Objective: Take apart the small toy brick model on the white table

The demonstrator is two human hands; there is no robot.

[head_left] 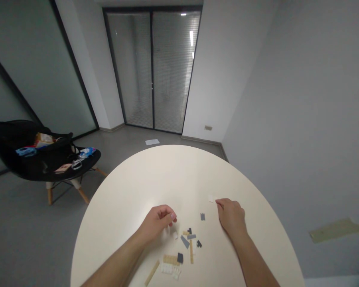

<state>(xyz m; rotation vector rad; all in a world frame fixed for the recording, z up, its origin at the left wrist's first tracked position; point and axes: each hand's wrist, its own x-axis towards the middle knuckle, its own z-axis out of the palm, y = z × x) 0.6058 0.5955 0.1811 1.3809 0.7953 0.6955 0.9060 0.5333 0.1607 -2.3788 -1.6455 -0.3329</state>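
My left hand hovers over the left middle of the round table, fingers curled in and thumb tip against them; anything between them is hidden. Just below it lies a small white piece. My right hand rests on the right side, thumb and fingers pinched together. A thin white piece lies at its fingertips; whether they grip anything is unclear. Between the hands is a small grey plate, like a toy building brick. Nearer me are grey pieces, dark pieces and a long tan strip.
Towards the table's near edge lie a tan plate, a dark square piece, white pieces and another tan strip. A black chair with a bag and packets stands left. A wall rises at right.
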